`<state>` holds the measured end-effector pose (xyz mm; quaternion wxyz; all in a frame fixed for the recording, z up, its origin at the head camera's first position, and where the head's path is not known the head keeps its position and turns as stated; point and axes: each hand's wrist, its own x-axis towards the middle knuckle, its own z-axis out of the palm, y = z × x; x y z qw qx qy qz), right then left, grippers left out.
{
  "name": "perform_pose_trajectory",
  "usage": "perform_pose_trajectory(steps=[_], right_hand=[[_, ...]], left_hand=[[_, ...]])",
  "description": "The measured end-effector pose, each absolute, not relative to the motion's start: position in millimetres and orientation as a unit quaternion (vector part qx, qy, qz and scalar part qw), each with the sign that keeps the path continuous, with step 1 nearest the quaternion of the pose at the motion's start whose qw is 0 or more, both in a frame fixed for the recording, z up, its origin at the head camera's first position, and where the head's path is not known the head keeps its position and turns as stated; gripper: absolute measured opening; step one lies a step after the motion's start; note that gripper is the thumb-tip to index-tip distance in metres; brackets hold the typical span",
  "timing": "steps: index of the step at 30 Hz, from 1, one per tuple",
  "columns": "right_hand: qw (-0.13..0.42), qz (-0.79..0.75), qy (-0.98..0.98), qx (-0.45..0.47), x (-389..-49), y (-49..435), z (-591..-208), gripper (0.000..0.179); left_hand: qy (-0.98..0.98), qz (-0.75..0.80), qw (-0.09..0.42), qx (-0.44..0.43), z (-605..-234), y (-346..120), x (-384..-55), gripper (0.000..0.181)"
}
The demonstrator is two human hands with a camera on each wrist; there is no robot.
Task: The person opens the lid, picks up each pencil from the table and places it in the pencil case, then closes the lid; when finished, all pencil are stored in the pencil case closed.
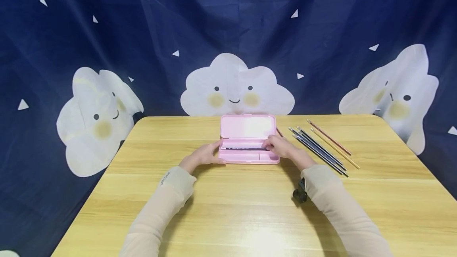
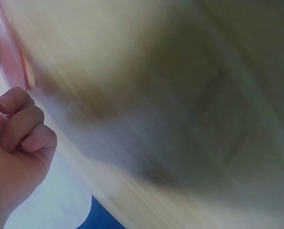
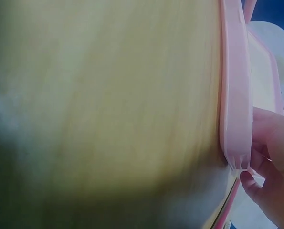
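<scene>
A pink pencil case (image 1: 265, 157) lies on the table with its lid (image 1: 248, 126) raised at the back. Inside, a dark pencil (image 1: 242, 148) lies lengthwise, its right end hidden by my right hand (image 1: 280, 146). That hand reaches over the case's right end, fingers curled down at the pencil. In the right wrist view its thumb (image 3: 250, 185) is by the case's corner; the fingertips are hidden. My left hand (image 1: 204, 155) holds the case's left end between spread thumb and index finger. The left wrist view shows its other fingers (image 2: 29, 121) curled.
Several dark pencils (image 1: 319, 152) lie slanted on the wooden table (image 1: 242, 209), right of the case. Beyond them are a yellow pencil (image 1: 335, 148) and a reddish-brown pencil (image 1: 329, 137). Another reddish pencil (image 1: 280, 132) shows beside the lid. A dark blue curtain (image 1: 157, 19) hangs behind.
</scene>
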<state>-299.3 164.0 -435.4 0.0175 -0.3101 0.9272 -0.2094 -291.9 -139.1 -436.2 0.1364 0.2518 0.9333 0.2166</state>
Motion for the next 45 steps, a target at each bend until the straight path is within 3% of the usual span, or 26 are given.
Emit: perform_pose_trajectory(steps=[14, 26, 45], right_hand=[[0.003, -0.256, 0.903, -0.345, -300, 168, -439, 0.016], [-0.016, -0.372, 0.885, -0.28, -296, 177, -440, 0.017], [-0.065, -0.374, 0.91, -0.166, -280, 286, -427, 0.028]], left_hand=[[0.935, 0.21, 0.138, 0.251, -434, -135, -292, 0.091], [0.923, 0.241, 0.134, 0.27, -435, -139, -291, 0.088], [0.925, 0.246, 0.137, 0.255, -434, -143, -292, 0.084]])
